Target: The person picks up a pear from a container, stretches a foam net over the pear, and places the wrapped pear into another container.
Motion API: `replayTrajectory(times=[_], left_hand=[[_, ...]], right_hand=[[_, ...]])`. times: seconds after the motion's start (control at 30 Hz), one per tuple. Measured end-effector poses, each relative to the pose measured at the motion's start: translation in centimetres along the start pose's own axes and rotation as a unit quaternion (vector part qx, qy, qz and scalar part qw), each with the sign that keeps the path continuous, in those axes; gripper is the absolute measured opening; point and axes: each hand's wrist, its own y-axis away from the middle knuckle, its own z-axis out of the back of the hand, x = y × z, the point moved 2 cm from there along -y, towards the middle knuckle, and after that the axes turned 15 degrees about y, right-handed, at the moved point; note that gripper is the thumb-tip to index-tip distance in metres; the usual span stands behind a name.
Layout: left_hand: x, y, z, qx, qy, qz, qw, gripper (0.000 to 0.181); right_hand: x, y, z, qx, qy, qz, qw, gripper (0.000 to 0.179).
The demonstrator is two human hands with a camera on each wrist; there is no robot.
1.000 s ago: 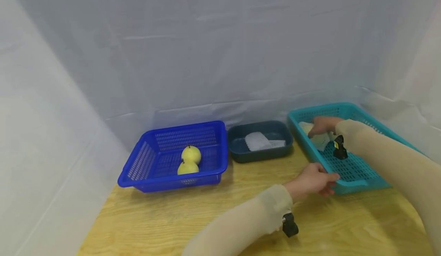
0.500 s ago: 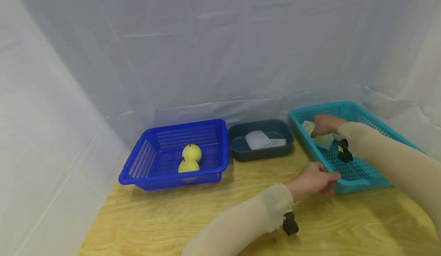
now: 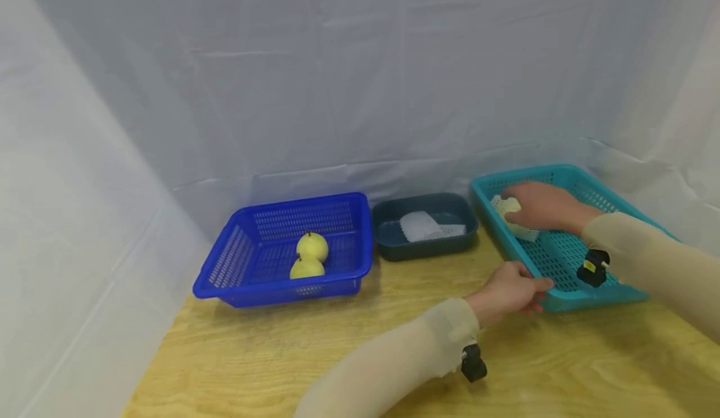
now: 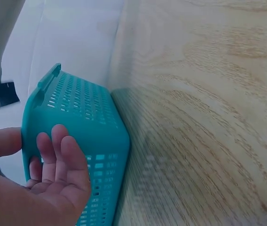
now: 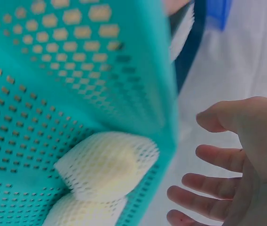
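In the head view, my left hand (image 3: pixel 509 290) grips the near left corner of a teal plastic basket (image 3: pixel 568 302). Its thumb lies over the rim and the fingers are bent against the outer wall, as the left wrist view shows. My right hand (image 3: pixel 545 205) is over the far left part of that basket, beside a pale yellow fruit in a white foam net (image 3: pixel 510 209). Seen from the right wrist, this hand (image 5: pixel 251 160) has its fingers spread and holds nothing. Two netted fruits (image 5: pixel 107 165) lie together against the basket wall there.
A blue basket (image 3: pixel 281 293) on the left holds two yellow pears (image 3: pixel 311 249). Between the baskets stands a dark teal tray (image 3: pixel 427 252) with white foam nets (image 3: pixel 419 225) in it. All rest on a wooden table (image 3: pixel 270 355), with white sheeting (image 3: pixel 360 80) behind.
My right hand and its wrist have shifted to the right over the teal basket, and the hand has lifted a little. The left hand keeps its grip on the corner.
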Motion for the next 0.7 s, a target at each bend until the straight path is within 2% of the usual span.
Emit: replayTrajectory(times=[0.17, 0.33, 0.53, 0.7], left_hand=[[-0.1, -0.1, 0.2, -0.001, 0.000, -0.007, 1.0000, 0.027], [0.1, -0.1, 0.8, 0.014, 0.002, -0.011, 0.9998, 0.025], [0.0, 0.3, 2.3, 0.012, 0.001, -0.031, 0.9995, 0.017], [0.0, 1.2, 4.1, 0.008, -0.008, -0.052, 0.9986, 0.014]], right_hand=[[1.3, 1.8, 1.5, -0.051, -0.005, 0.018, 0.9985, 0.040], [2.9, 3.5, 2.2, -0.077, -0.033, 0.027, 0.9962, 0.036], [4.8, 5.1, 2.2, -0.106, -0.059, 0.040, 0.9918, 0.030], [6.3, 5.9, 1.9, -0.117, -0.086, 0.051, 0.9882, 0.025]])
